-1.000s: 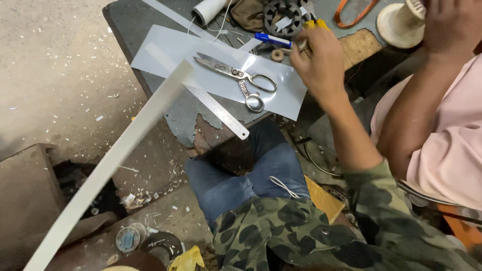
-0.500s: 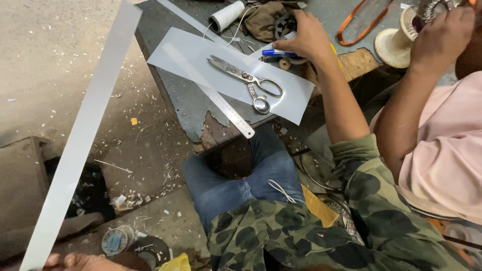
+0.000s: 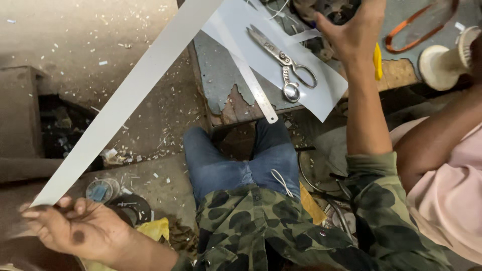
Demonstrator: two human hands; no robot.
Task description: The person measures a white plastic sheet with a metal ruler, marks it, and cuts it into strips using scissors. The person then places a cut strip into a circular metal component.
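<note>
My left hand (image 3: 75, 228) at the lower left pinches the near end of a long white strip (image 3: 130, 95) that runs diagonally up toward the worktable. My right hand (image 3: 354, 32) is raised over the table's far side with fingers spread, next to a yellow-handled object (image 3: 377, 61); whether it holds anything I cannot tell. Metal scissors (image 3: 286, 62) lie on a white sheet (image 3: 266, 55), beside a steel ruler (image 3: 253, 83).
The worn grey worktable (image 3: 221, 80) has a chipped front edge. Another person in a pink shirt (image 3: 452, 185) sits at the right, near a pale spool (image 3: 444, 62) and an orange band (image 3: 416, 30). Scraps litter the floor (image 3: 100, 40); a round tin (image 3: 99, 190) lies by my knee.
The view has tilted down and left. My left hand has come into view holding the strip's end, and the strip now leans further right. My right hand lifted off the table.
</note>
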